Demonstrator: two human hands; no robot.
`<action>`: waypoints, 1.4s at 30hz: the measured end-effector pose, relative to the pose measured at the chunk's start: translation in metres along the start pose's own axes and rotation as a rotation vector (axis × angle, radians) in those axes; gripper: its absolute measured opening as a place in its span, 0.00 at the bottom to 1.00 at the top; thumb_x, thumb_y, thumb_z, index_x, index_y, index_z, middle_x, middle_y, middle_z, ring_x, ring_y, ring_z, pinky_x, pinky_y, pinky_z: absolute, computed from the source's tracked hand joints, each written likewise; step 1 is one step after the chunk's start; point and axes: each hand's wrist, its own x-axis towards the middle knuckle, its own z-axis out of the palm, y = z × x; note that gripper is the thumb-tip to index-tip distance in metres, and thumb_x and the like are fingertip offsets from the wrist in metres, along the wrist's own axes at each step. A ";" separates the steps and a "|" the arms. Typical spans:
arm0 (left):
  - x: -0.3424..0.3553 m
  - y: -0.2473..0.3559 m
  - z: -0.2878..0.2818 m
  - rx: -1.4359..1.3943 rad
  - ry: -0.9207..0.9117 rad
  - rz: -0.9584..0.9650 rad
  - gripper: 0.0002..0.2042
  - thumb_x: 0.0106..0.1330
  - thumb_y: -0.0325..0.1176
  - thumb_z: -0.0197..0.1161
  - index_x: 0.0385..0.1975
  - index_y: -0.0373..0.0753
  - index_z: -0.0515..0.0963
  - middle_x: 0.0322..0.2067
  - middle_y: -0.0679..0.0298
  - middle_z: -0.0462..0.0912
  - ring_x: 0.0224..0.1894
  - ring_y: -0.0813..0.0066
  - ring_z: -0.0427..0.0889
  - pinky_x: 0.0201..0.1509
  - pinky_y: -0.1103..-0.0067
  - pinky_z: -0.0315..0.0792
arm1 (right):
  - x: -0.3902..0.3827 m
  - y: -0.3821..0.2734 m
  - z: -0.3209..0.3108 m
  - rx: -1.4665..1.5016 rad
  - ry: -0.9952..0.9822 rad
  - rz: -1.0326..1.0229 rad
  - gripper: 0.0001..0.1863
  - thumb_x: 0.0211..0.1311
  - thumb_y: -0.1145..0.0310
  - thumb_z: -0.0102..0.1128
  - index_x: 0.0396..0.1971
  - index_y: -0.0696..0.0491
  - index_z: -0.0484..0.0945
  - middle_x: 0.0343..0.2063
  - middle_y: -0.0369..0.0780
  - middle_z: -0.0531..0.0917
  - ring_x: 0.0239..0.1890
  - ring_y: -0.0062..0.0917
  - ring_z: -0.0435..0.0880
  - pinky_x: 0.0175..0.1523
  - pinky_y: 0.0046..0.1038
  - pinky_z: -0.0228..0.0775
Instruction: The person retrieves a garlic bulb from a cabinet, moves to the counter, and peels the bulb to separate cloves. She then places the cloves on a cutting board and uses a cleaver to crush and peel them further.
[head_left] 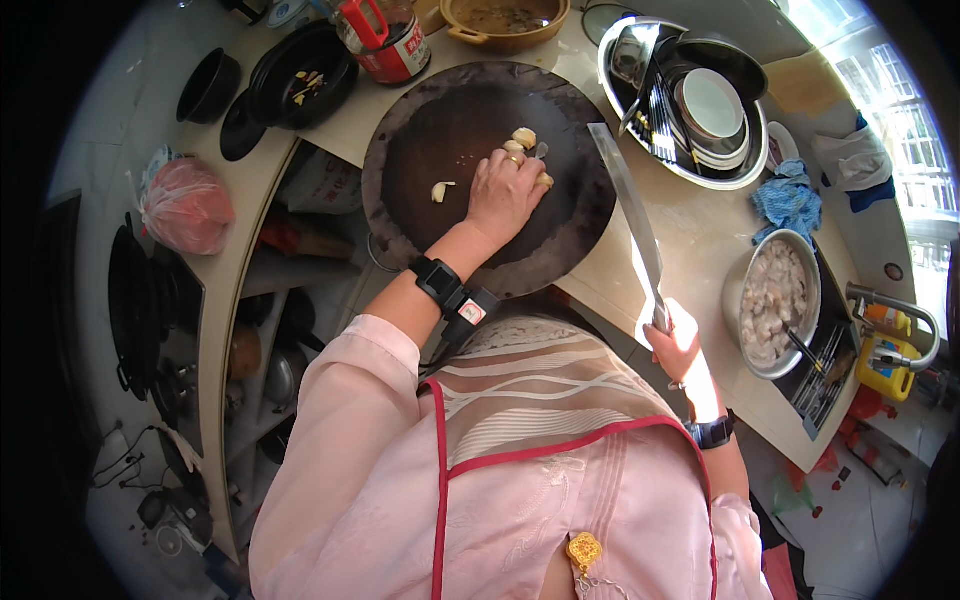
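A round dark chopping board (425, 115) lies on the counter before me. My left hand (502, 190) rests on its right half, fingers bent and pressed round garlic (545, 181); how much they hold is partly hidden under the hand. More garlic cloves (523, 138) lie just beyond the fingertips, and one loose clove (441, 191) sits to the left of the hand. My right hand (679, 345) is closed on the handle of a long, wide-bladed kitchen knife (632, 205). Its blade points away from me, off the board's right edge.
At the far right stands a steel basin (742, 182) with bowls and utensils. Nearer is a pot of pale meat pieces (773, 300), beside a blue cloth (788, 200). A black pot (300, 95), a red-lidded jar (392, 45) and a clay pot (500, 38) line the back.
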 end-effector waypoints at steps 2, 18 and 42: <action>0.007 -0.008 -0.003 0.009 0.048 -0.059 0.14 0.56 0.41 0.65 0.38 0.42 0.77 0.38 0.62 0.77 0.44 0.61 0.73 0.47 0.68 0.67 | 0.001 0.007 0.002 -0.032 0.033 -0.041 0.06 0.55 0.73 0.56 0.23 0.55 0.67 0.14 0.32 0.69 0.13 0.14 0.69 0.19 0.21 0.61; -0.059 0.002 -0.026 -0.186 -0.108 -0.026 0.05 0.56 0.32 0.64 0.28 0.40 0.77 0.29 0.64 0.75 0.37 0.63 0.73 0.44 0.70 0.68 | 0.004 0.034 -0.009 -0.202 -0.005 -0.091 0.09 0.51 0.69 0.57 0.32 0.57 0.74 0.19 0.40 0.74 0.23 0.21 0.69 0.32 0.25 0.67; -0.048 -0.012 -0.032 -0.426 0.077 -0.471 0.14 0.58 0.27 0.61 0.45 0.35 0.74 0.34 0.60 0.79 0.32 0.68 0.78 0.40 0.74 0.73 | -0.006 0.021 0.004 -0.485 0.250 -0.473 0.13 0.46 0.74 0.59 0.36 0.54 0.74 0.23 0.47 0.77 0.26 0.44 0.77 0.31 0.35 0.70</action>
